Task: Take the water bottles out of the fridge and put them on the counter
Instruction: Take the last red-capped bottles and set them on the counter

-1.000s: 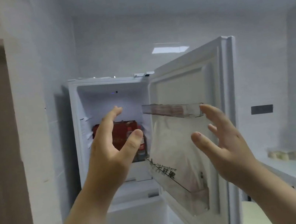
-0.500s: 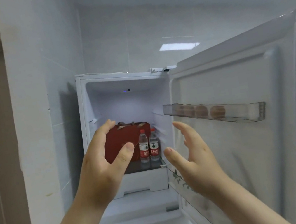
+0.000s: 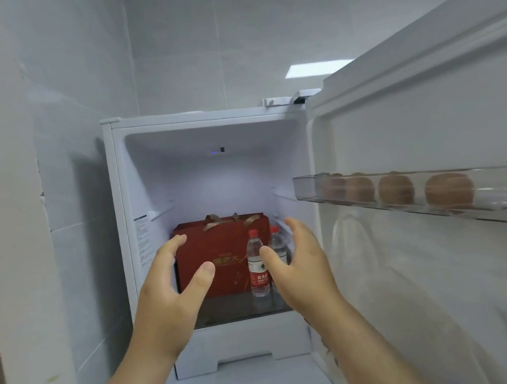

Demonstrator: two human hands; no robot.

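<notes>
Two clear water bottles with red caps stand on the dark glass shelf inside the open fridge. The front bottle shows a red label. The second bottle stands just behind it, partly hidden by my right hand. Both hands are raised in front of the shelf with relaxed, spread fingers and hold nothing. My left hand is in front of the red box. My right hand is close beside the bottles, apart from them.
A red gift box with ribbon handles fills the shelf left of the bottles. The fridge door stands open at the right; its clear rack holds several brown eggs. A white drawer sits under the shelf. A tiled wall is at left.
The view has moved closer to the fridge. Both hands have reached forward toward the shelf, the right hand moving up beside the bottles. Nothing was grasped.
</notes>
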